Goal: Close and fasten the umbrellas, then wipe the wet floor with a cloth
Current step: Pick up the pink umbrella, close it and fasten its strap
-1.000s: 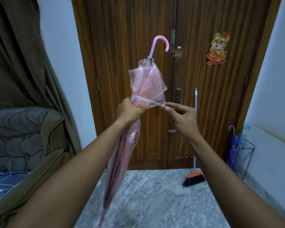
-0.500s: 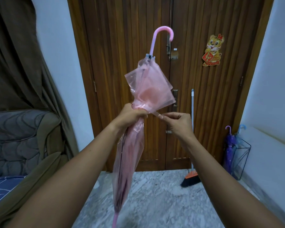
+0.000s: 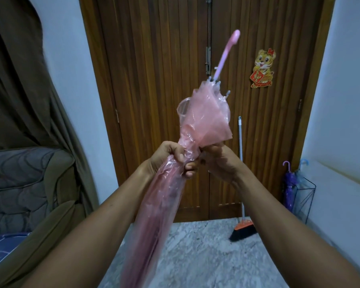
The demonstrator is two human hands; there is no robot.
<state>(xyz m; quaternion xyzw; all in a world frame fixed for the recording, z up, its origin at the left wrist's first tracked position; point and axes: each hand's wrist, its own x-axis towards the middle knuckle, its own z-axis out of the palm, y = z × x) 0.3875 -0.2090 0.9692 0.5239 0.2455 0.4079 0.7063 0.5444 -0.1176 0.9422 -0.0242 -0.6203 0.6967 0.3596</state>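
Observation:
A folded pink see-through umbrella (image 3: 204,119) is held handle-up in front of me, its pink crook handle (image 3: 229,50) leaning to the right and its tip hanging down out of view at the bottom. My left hand (image 3: 170,159) grips the gathered canopy around its middle. My right hand (image 3: 218,161) is pressed against the umbrella just right of the left hand, fingers curled at the canopy; the strap is hidden between the hands. A purple umbrella (image 3: 288,183) and a light blue one (image 3: 300,173) stand closed in a wire rack (image 3: 306,196) at right.
A brown wooden double door (image 3: 154,80) faces me, with a tiger sticker (image 3: 263,68). A broom (image 3: 242,225) leans against it on the marble floor (image 3: 206,256). A grey armchair (image 3: 25,183) and brown curtain (image 3: 19,69) fill the left; a white wall (image 3: 345,100) bounds the right.
My right hand has come in from holding the strap out sideways to pressing against the canopy beside my left hand. The umbrella has tilted, its handle swinging right.

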